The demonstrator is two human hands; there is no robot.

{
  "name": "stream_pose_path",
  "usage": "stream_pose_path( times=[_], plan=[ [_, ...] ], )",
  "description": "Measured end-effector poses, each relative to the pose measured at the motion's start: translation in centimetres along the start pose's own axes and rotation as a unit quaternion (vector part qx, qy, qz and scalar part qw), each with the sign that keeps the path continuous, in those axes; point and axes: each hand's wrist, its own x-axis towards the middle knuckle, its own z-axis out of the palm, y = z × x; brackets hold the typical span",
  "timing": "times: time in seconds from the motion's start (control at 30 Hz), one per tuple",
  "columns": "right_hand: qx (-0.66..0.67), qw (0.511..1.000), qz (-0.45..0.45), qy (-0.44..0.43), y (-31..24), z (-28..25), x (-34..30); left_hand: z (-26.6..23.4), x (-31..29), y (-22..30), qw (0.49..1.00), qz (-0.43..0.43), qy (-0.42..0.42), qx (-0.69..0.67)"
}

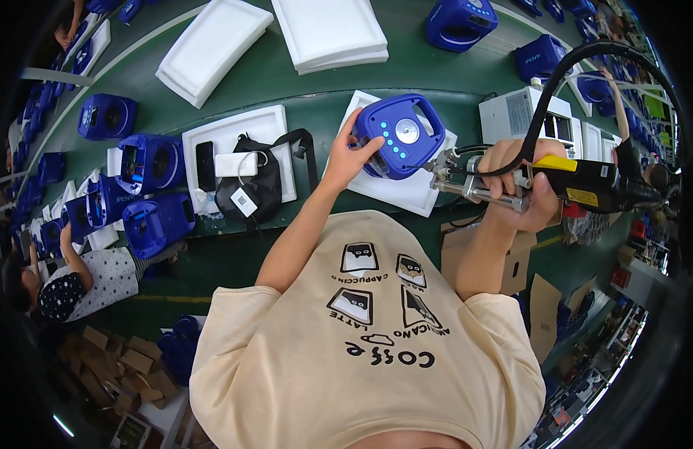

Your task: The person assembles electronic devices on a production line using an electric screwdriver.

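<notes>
My left hand point(349, 156) grips the left side of a blue portable speaker point(427, 153), its thumb on the face near a row of light-coloured buttons. The speaker has a round silver dial and a handle opening, and rests tilted over a white foam tray point(415, 200). My right hand point(517, 183) is wrapped around a black powered screwdriver point(597, 179) with a yellow band, held nearly level. Its metal nose point(445, 173) points left, at the speaker's lower right edge; whether the tip touches is too small to tell.
Left of me, another foam tray point(275, 120) carries a black bag point(249, 179), a phone point(205, 166) and a white power bank point(236, 165). Open blue speaker housings point(159, 224) stand farther left, near a co-worker point(92, 273). A white box-shaped machine point(507, 118) and a thick black cable point(544, 93) are at right.
</notes>
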Motion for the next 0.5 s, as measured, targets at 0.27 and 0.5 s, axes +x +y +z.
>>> stream_pose_path(
  times=[0.27, 0.5],
  plan=[
    [-0.018, 1.000, -0.005, 0.013, 0.8, 0.2, -0.1, 0.0, -0.1, 0.3, 1.000, -0.007, 0.000, -0.001],
    [-0.015, 0.998, 0.011, 0.053, 2.4, 0.1, -1.1, 0.0, 0.1, 0.3, 1.000, -0.003, 0.002, 0.009]
  ],
)
